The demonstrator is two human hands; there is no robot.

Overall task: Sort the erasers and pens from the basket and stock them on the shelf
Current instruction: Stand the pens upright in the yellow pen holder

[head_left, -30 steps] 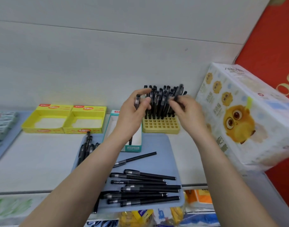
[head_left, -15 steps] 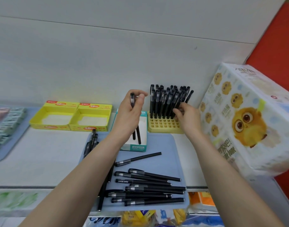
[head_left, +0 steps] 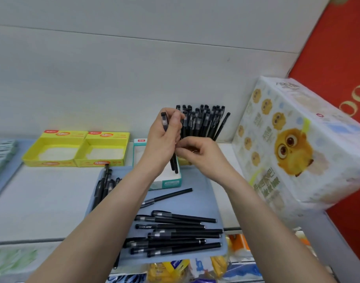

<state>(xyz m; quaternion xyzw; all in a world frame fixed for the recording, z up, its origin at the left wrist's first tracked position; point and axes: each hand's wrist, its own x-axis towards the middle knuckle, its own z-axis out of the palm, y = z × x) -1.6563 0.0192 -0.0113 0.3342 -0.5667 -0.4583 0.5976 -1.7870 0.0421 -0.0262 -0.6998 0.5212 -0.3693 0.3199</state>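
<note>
Two pens [head_left: 173, 162] are held upright by the left hand [head_left: 164, 139]; the right hand [head_left: 197, 152] grip cannot be told. Two yellow boxes [head_left: 52, 163] are placed left, open shelf [head_left: 42, 201] before them

Few slim black capped pens [head_left: 164, 122] upright, tips down, gripped in left hand [head_left: 164, 139], far centre. Bunch of standing black pens [head_left: 203, 121] upright just behind, slightly right. Loose black pens [head_left: 179, 231] lying flat, mostly crosswise, on flat blue tray [head_left: 201, 186], near centre. Edge pens [head_left: 103, 186] lengthwise along tray's left side.
</note>
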